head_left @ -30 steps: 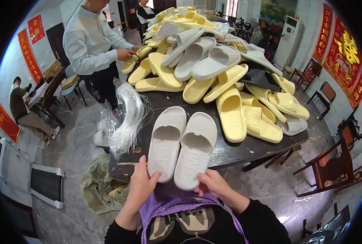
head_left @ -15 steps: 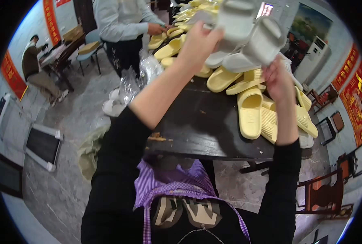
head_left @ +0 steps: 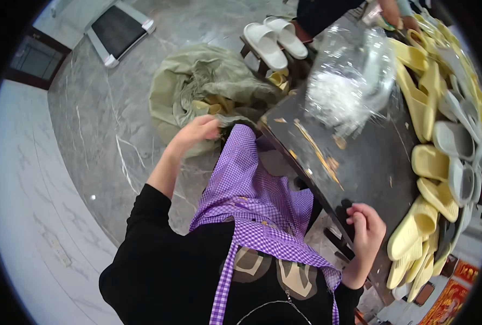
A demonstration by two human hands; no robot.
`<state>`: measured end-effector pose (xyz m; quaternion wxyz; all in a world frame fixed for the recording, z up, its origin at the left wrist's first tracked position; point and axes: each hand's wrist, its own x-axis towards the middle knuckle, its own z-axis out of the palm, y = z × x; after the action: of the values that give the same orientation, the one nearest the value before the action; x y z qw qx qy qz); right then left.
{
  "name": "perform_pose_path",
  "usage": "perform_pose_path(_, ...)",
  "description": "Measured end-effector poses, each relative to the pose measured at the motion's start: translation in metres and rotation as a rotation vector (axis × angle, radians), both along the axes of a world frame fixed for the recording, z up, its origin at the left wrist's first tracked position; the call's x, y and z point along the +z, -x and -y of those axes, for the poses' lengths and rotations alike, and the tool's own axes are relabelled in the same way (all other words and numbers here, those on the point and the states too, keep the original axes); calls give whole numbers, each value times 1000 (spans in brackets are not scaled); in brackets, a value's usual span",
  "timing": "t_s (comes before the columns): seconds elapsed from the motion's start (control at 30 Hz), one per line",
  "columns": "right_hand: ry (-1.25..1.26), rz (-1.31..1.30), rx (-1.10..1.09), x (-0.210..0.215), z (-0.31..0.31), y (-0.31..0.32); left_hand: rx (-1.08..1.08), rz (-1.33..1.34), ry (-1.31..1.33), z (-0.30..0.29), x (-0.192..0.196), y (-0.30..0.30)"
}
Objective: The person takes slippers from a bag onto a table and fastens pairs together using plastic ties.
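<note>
1. Left hand (head_left: 197,131) stretched out beyond the dark, scuffed wooden table (head_left: 354,157), off its near-left corner, fingers curled at the folded edge of a crumpled olive-green woven sack (head_left: 197,86) lying on the grey marble floor (head_left: 94,135); touching the sack cloth, though whether actually gripping it cannot be told.
2. Pale yellow foam slippers (head_left: 208,105) glimpsed inside the mouth of the sack, just beside the left hand.
3. Right hand (head_left: 366,227) resting at the near edge of the table, fingers loosely bent, holding nothing.
4. Purple-and-white checked apron (head_left: 251,200) hanging over a black long-sleeved top (head_left: 165,265), pressed against the table's near-left edge, between the two hands.
5. Heap of clear crinkled plastic bags (head_left: 349,81) lying on the table's far part, well apart from the right hand.
6. Pile of yellow and grey-white moulded foam slippers (head_left: 441,157) spread along the table's right side; nearest yellow ones close to the right hand, not touching it.
7. Pair of white foam slippers (head_left: 276,40) set side by side on a low dark stool (head_left: 251,54) off the table's far-left corner, beyond the sack.
8. Another person's hand (head_left: 395,13) at the table's far end, partly cut off by the picture's rim.
</note>
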<state>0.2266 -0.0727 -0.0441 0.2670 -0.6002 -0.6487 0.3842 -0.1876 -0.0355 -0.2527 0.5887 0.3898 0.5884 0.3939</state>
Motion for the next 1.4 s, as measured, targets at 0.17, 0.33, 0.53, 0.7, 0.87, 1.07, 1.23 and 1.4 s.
perform_pose_path(0.17, -580, 516, 132, -33, -8, 38, 78, -958, 136, -11, -201, 102)
perform_pose_path(0.33, -470, 553, -3, -43, 2, 39, 113, -896, 72, -109, -269, 84)
perform_pose_path(0.53, -452, 479, -192, -55, 16, 23, -502, -1188, 515, -156, -351, 90)
perform_pose_path(0.7, -391, 539, -332, -59, 45, -3, -418, -1412, 347, -83, -354, 63)
perform_pose_path(0.87, -652, 348, -556, -73, 5, 54, -711, -1258, 253, -18, -303, 62)
perform_pose_path(1.07, -659, 479, -517, -66, 3, 39, -782, -1042, 392, 13, -263, 81)
perform_pose_path(1.23, -681, 546, -531, -66, 15, 21, -590, -1056, 444, 29, -251, 113)
perform_pose_path(1.4, -669, 523, -506, -66, 9, 38, -354, -1301, 113, -21, -252, 94)
